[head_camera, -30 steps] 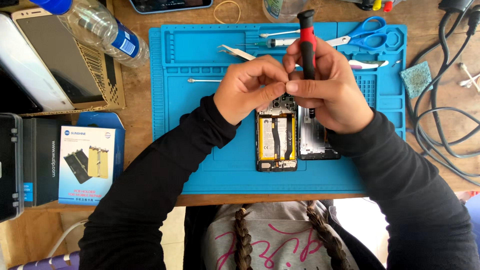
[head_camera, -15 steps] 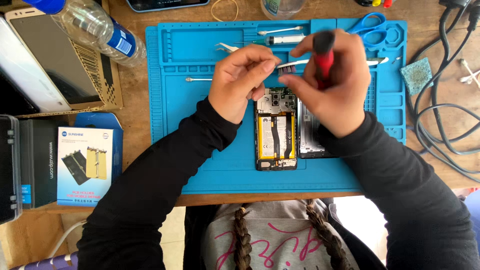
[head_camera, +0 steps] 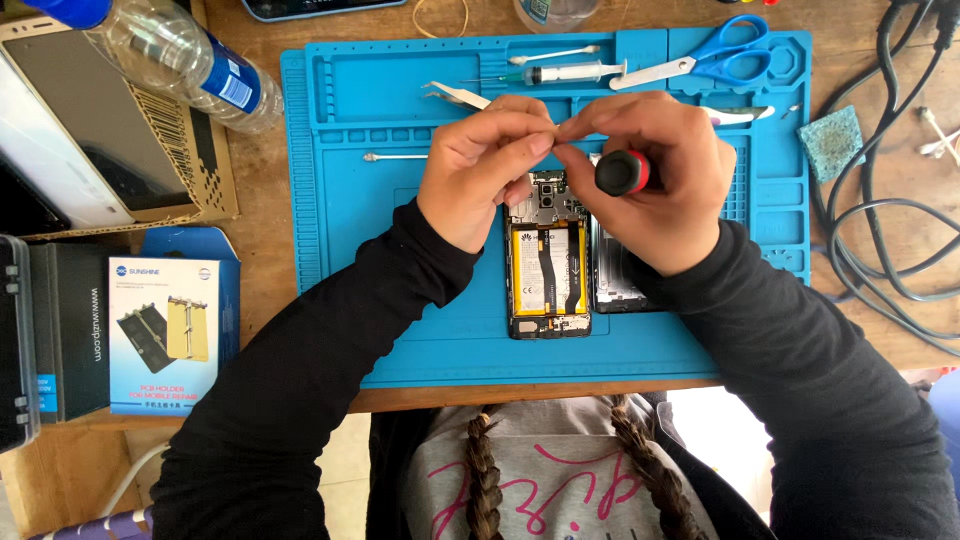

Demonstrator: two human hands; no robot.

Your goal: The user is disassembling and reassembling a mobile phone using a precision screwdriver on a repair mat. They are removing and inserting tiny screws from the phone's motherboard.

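Head view: right hand (head_camera: pixel 655 185) wraps the screwdriver (head_camera: pixel 622 172), palmed to free my fingertips; left hand (head_camera: pixel 480 170) pinches against them above the phone (head_camera: pixel 548 265), something tiny, unseen.

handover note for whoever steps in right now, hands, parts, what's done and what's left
Left hand: raised over the top of the opened phone, thumb and forefinger pinched, meeting the right hand's fingertips; anything between them is too small to see.
Right hand: grips the red and black screwdriver in the palm, handle end toward the camera.
Phone lies back off on the blue mat, battery and boards exposed; its back cover lies just right of it.
Tweezers, syringe and scissors lie along the mat's top.
Done: phone opened.
Left: it is not closed up.
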